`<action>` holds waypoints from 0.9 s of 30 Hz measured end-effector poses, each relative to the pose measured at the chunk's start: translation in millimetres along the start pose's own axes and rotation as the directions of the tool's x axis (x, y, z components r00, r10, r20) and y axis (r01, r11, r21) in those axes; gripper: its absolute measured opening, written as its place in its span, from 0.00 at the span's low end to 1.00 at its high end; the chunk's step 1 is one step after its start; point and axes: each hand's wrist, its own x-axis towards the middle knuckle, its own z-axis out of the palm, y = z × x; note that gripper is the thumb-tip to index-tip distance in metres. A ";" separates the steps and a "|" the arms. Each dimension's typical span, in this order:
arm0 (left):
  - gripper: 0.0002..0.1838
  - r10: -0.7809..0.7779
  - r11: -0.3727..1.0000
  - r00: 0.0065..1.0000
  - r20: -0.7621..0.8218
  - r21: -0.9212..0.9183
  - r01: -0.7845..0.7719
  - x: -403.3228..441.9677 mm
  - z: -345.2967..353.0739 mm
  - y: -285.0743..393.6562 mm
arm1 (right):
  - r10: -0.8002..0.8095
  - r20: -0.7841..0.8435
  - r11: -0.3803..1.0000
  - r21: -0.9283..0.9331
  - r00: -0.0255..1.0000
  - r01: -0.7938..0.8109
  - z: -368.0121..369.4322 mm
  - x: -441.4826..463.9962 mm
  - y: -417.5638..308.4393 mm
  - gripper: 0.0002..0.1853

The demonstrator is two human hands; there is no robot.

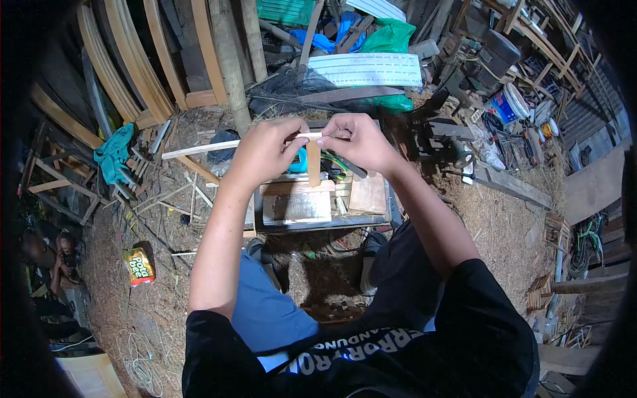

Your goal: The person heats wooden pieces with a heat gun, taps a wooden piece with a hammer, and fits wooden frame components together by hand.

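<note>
Both my hands meet over a low wooden workbench (pixel 368 192). My left hand (pixel 269 149) pinches a thin pale wooden strip (pixel 199 151), whose long end sticks out to the left. My right hand (pixel 361 142) is closed at the strip's other end, thumb and forefinger pressed together there. Just below the fingertips a short flat wood piece (pixel 314 162) stands upright against the strip; whether the two are joined I cannot tell. A dark narrow tool (pixel 356 170) shows below my right hand; whether it is held or lying is unclear. A board with a grey face (pixel 297 207) lies on the bench.
Curved wooden frames (pixel 126 60) lean at the back left beside a post (pixel 229 66). A yellow-red snack bag (pixel 139 266) and coiled string (pixel 141 365) lie on the shavings-covered floor. A white-blue bucket (pixel 509 103) stands at right. Another person (pixel 63 259) is at far left.
</note>
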 end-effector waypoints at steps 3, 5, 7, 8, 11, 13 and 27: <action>0.10 0.030 0.995 0.999 -0.016 -0.099 -0.032 0.9 4.7 -8.0 | 0.008 0.018 1.000 0.019 1.000 -0.009 -2.2 0.3 1.0 0.07; 0.10 0.075 0.993 0.996 -0.040 -0.088 -0.078 1.0 8.8 -13.6 | 0.022 0.027 0.999 0.049 0.999 -0.023 -2.4 0.1 1.5 0.07; 0.11 0.095 0.992 0.995 -0.043 -0.073 -0.098 1.1 8.2 -13.4 | 0.020 0.033 0.997 0.080 0.999 -0.023 -1.7 -0.1 3.8 0.06; 0.11 0.093 0.993 0.995 -0.033 -0.065 -0.095 0.8 7.2 -12.8 | 0.020 0.035 0.995 0.097 0.999 -0.023 -1.7 -0.4 5.2 0.06; 0.11 0.093 0.994 0.995 -0.028 -0.046 -0.094 -0.1 6.8 -10.7 | 0.079 0.132 0.984 0.146 0.988 -0.098 -13.0 -2.2 1.3 0.07; 0.11 0.080 0.996 0.997 -0.023 -0.041 -0.081 -0.7 7.2 -10.4 | 0.042 0.133 0.983 0.169 0.990 -0.065 -14.9 -0.6 6.0 0.08; 0.12 0.063 0.998 0.998 -0.003 -0.024 -0.063 0.2 5.7 -9.6 | 0.115 0.189 0.884 0.429 0.975 -0.187 -8.2 8.2 32.5 0.12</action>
